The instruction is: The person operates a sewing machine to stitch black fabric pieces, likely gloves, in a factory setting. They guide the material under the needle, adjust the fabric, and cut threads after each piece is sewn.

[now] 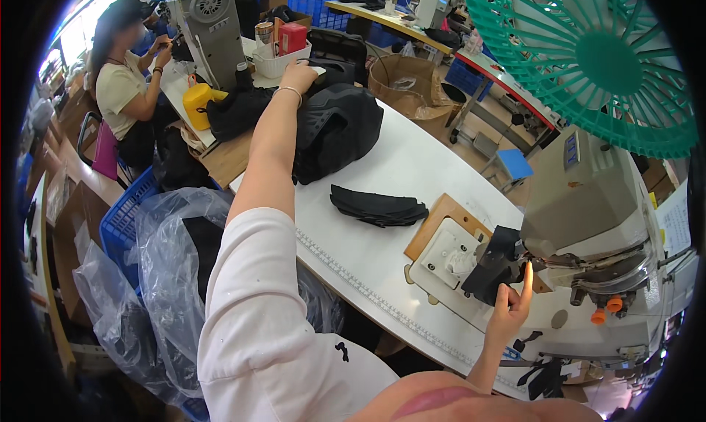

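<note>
My left arm is stretched to the far end of the white table. My left hand [298,76] is there, over the edge of a black pile beside the white basket; a small pale thing shows by its fingers, and the fingertips are too small to make out. Below it lies a heap of black moulded pieces [338,128]. My right hand [512,308] is at the sewing machine [581,194], index finger stretched up toward the needle area, thumb apart. Next to it, a black piece [491,266] lies under the machine head. A fanned stack of black strips [378,206] rests mid-table.
A green fan [607,62] looms upper right. The white basket [276,63] holds a red box; a yellow container [197,104] stands left of it. Plastic bags [176,267] fill a blue crate [126,209] beside the table. Another person [121,84] works far left.
</note>
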Motion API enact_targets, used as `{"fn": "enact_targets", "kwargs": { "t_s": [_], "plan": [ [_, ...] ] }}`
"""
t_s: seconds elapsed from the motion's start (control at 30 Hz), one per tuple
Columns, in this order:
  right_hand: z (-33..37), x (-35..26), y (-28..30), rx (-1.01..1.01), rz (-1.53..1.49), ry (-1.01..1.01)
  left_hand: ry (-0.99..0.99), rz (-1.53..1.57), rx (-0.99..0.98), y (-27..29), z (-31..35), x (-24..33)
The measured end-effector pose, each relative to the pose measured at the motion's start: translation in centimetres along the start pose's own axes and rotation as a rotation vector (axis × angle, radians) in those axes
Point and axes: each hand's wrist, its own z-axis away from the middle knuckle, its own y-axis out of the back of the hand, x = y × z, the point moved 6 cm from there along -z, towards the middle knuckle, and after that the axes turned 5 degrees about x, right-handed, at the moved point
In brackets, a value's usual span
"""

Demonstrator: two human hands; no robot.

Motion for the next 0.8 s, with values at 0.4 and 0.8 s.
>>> {"fn": "enact_targets", "kwargs": {
  "t_s": [0.4, 0.8],
  "plan": [
    [-0.8, -0.1, 0.6, -0.061, -0.034, -0.014, 0.039, 0.118, 0.302, 10.2, 0.4, 0.3],
    [-0.5, -0.2, 0.5, -0.121, -0.201, -0.12, -0.597, 1.087, 0.717, 40.6, 25.8, 33.8]
  ]
}}
